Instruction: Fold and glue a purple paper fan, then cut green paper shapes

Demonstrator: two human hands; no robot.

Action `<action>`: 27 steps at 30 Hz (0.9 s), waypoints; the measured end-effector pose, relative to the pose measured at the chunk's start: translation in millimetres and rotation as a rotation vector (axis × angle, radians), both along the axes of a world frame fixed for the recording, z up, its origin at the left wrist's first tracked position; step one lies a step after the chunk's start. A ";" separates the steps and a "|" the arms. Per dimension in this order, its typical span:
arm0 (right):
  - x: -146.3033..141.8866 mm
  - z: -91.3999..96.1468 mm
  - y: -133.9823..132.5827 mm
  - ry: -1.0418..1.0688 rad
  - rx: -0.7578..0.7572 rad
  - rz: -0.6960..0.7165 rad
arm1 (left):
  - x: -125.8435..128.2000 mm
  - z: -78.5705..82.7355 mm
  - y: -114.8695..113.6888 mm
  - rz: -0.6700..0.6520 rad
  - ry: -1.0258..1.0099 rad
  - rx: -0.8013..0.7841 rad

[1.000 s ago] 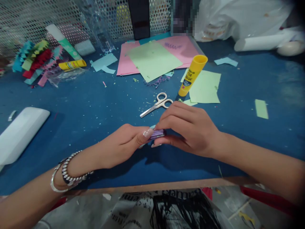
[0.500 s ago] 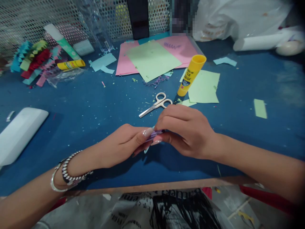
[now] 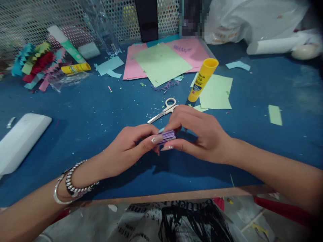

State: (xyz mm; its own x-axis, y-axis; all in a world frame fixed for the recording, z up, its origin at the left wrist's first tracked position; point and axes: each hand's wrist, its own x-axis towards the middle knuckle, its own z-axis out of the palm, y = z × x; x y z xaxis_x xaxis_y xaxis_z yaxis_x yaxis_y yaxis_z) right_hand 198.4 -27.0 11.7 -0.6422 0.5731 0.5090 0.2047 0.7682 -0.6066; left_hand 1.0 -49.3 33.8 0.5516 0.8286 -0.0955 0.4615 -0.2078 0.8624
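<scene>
Between my two hands is a small bundle of folded purple paper, held above the front part of the table. My left hand pinches its left end, thumb on top. My right hand grips its right end between thumb and fingers. Just beyond my right hand lie small white-handled scissors, one handle loop partly hidden by the knuckles. A yellow glue stick stands upright behind that hand, close to pieces of light green paper.
Pink sheets and a green sheet lie at the back. Fringed coloured paper strips, a second yellow glue stick and a green-white tube are at the left. A white case sits nearer. Paper scraps are scattered about.
My fingers have shifted on the purple paper, which has turned and now shows more between them. My right hand has risen slightly, covering more of the scissors' handle.
</scene>
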 end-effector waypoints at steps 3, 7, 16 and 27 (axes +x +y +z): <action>1.4 1.0 2.2 -0.001 -0.137 0.017 | 0.4 0.1 0.9 0.080 0.024 0.028; 1.1 0.1 1.6 0.015 -0.219 0.007 | -1.3 -1.7 3.0 0.129 0.059 0.075; 0.0 -1.5 -1.6 0.010 -0.358 -0.019 | -8.5 -7.9 6.5 0.270 -0.045 -0.010; 3.4 -1.4 2.4 0.015 -0.340 -0.106 | -8.5 -9.3 7.7 0.360 -0.028 0.021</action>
State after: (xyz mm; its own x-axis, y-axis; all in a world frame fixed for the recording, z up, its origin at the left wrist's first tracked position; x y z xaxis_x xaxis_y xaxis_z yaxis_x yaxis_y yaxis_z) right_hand 201.8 -24.6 10.3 -0.5643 0.7741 0.2868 0.2617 0.4973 -0.8272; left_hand -7.5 -41.6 24.5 0.2264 0.9719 -0.0650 0.4848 -0.0545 0.8729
